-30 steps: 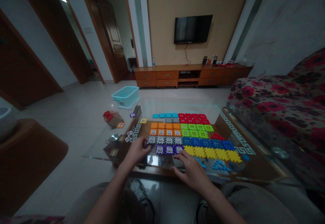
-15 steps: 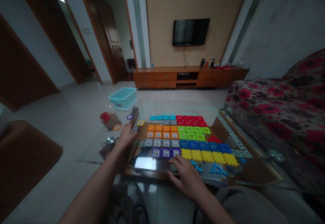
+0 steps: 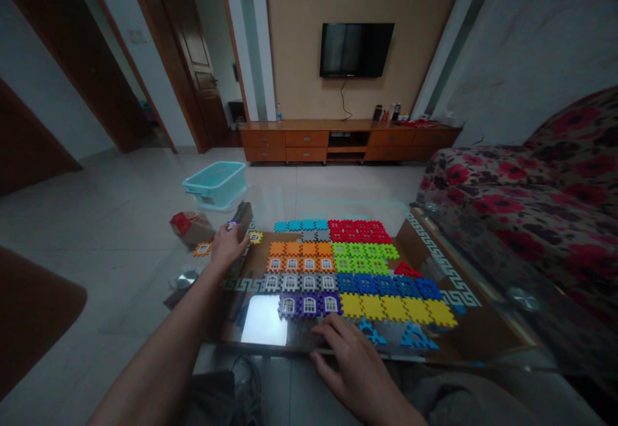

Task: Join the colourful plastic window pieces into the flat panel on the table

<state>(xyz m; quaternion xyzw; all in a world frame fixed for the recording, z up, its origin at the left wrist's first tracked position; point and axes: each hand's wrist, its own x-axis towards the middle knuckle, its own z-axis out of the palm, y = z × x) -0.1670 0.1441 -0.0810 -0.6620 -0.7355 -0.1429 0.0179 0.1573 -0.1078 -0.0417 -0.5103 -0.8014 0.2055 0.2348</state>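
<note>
My left hand reaches over the far left of the glass table, its fingertips at a purple window tile and partly covering it. Its thumb is apart from the fingers, beside a yellow window tile. An orange window tile lies to the left of this hand. Near the front edge, my right hand is open, fingers loosely spread, just below a row of purple window tiles. Grey window tiles, plain orange tiles and yellow tiles lie in neat rows.
Blue tiles, green tiles, red tiles and light-blue tiles continue the block. Blue triangular pieces lie near the front edge. A turquoise bin stands beyond the table, left of a TV cabinet; a flowered sofa is right.
My left hand has moved forward, from near the orange and yellow window tiles to the purple one. My right hand stays near the front edge. The view has shifted slightly.
</note>
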